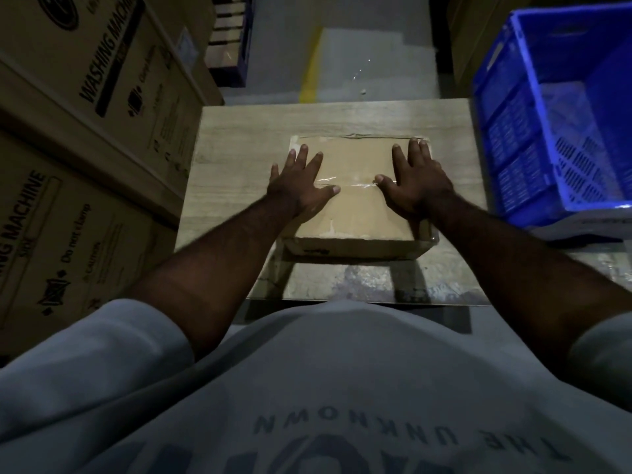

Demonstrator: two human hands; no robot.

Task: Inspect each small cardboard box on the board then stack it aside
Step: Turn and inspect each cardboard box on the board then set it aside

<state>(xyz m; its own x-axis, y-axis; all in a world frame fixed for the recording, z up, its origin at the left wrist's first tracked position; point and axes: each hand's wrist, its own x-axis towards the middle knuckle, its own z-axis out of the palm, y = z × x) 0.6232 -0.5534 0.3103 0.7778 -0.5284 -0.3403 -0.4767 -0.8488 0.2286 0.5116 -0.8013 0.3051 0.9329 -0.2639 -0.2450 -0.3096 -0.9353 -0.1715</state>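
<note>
Hands (299, 186) (415, 186) lie flat on taped cardboard box (355, 172).

One small cardboard box (355, 172) lies on one wooden board (239, 148). Two hands rest flat on its top: one left hand (297, 186) and one right hand (415, 186). On the left are two large cartons printed WASHING MACHINE, an upper carton (113, 73) and a lower carton (68, 234). On the right sits one blue plastic crate (519, 131). One yellow floor stripe (313, 70) shows at the far side.
</note>
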